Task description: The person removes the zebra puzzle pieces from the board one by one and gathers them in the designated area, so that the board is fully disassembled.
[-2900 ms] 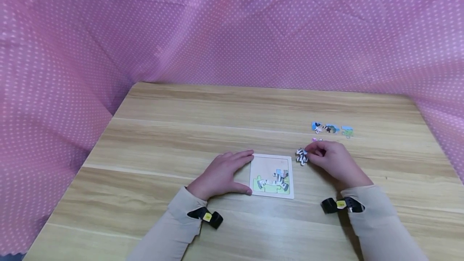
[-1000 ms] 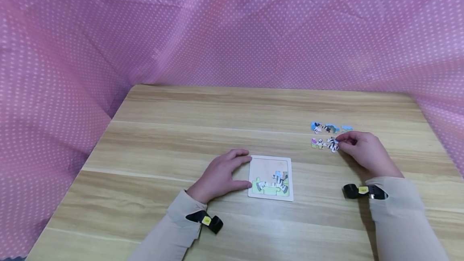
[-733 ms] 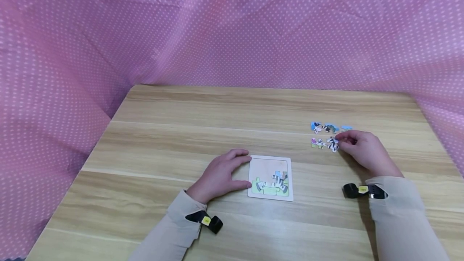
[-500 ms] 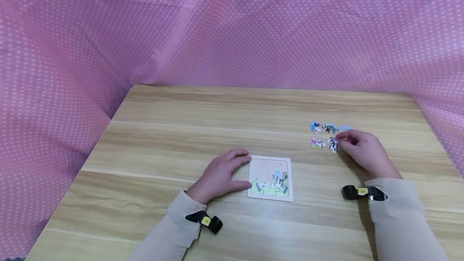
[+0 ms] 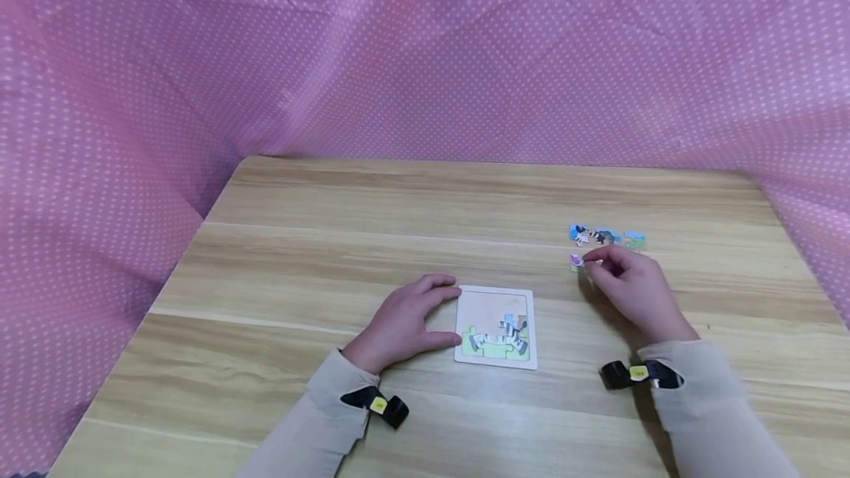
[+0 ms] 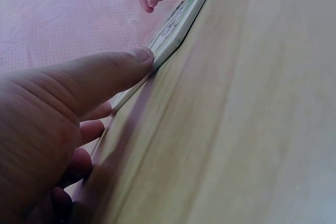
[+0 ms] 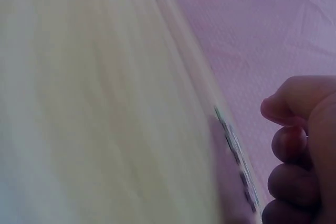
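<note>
Left hand [image 5: 406, 321], fingers spread, touches the puzzle board [image 5: 485, 304] to its right; right hand [image 5: 636, 288], half curled, has pieces [image 5: 605, 236] just beyond, any hold unclear

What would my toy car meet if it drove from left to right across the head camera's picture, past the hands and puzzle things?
Left hand → puzzle tray → puzzle piece with pink on it → right hand.

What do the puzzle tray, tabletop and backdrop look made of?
Puzzle tray: probably wood, matte; bare base looks pale and plain.
Tabletop: wood or wood-look laminate, satin; long grain streaks and soft glare.
Backdrop: likely cloth, faint sheen; folds and creases, dots look printed.
</note>
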A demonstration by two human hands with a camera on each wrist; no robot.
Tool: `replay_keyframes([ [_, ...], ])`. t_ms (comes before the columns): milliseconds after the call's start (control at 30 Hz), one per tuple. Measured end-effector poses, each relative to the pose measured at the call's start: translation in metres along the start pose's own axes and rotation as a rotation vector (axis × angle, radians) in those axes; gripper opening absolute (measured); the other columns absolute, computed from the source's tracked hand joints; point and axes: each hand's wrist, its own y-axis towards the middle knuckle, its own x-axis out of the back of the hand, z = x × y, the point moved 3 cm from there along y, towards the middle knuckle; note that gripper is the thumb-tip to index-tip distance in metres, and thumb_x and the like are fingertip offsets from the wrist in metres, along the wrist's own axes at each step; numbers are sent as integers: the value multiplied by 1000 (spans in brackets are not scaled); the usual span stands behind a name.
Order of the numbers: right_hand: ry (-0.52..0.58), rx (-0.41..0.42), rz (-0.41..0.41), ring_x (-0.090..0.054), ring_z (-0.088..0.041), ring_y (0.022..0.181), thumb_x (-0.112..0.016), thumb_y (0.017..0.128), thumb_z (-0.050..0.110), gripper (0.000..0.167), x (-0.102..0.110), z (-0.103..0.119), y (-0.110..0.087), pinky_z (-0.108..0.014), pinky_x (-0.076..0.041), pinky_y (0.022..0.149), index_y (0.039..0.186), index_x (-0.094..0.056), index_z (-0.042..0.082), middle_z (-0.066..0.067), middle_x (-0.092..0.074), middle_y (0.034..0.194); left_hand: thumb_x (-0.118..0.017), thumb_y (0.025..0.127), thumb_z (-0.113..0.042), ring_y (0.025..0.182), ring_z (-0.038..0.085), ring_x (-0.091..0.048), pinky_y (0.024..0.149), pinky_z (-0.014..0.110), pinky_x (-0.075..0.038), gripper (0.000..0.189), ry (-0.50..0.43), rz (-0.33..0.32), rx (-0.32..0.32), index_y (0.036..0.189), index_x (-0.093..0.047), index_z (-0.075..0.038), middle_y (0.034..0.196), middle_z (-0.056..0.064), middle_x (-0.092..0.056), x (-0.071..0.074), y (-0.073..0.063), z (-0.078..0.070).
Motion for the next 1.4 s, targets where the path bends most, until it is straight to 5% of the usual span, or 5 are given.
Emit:
replay_keyframes([
  [367,42,33,153,-55,-17,71,-70,94,21,11,-34,27,-12,-26,-46,64,103,-73,14,4,-66,81,-78,83,-52,137,20,-46,109,46,-38,71,3,4,0,143,-58,-20,151,-3,-46,0,0,0],
  [800,-83,130,395,-48,-6,60,-78,86,32,22,-55,61,-31,-25,-41,59,106,-74,22,13,-51,67,-78,83,-52,137,20,-46,109,46,-38,70,-1,2,-2,143,-58,-20,151,-3,-46,0,0,0],
  [1400,-52,80,451,-52,-12,72,-82,84,28,20,-56,63,-33,-27,-44,65,100,-70,25,10,-56,78,-74,86,-54,140,18,-44,113,44,-35,72,66,2,-57,145,-55,-18,154,-8,-45,-4,0,-2],
])
